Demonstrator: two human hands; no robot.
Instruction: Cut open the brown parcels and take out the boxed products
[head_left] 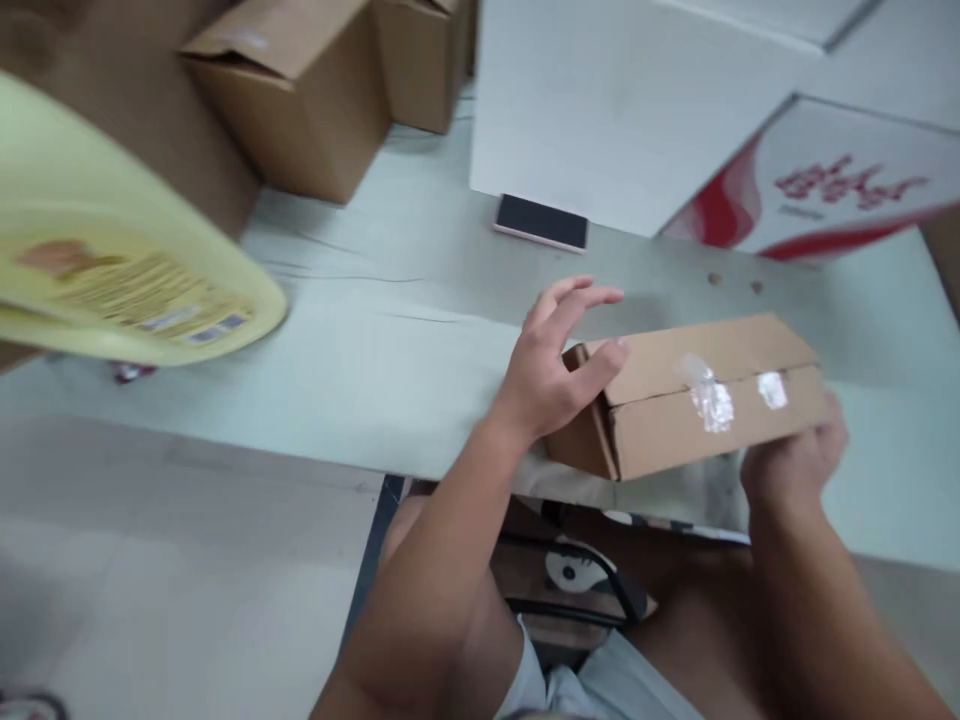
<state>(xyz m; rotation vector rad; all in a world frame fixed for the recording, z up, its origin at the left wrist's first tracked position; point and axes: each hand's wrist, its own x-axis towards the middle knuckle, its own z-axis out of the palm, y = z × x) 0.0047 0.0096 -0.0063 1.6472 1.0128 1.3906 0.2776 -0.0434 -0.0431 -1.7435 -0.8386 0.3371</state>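
Observation:
A closed brown cardboard box (667,410) is tilted above the near edge of the table, with strips of clear tape across its top seam. At its right end my right hand (796,455) is closed on the lower corner, its fingers partly hidden behind the cardboard. My left hand (559,360) is at the left end, fingers stretched out and apart over the far side. Its thumb lies at the top left edge of the box, and I cannot tell how firmly it touches.
A phone (541,222) lies by a large white box (600,110). Farther right stands a red and white carton (825,190). Brown cartons (300,110) stand at the back left, and a yellow bottle (127,240) is close on the left. The pale green table (360,380) has creases.

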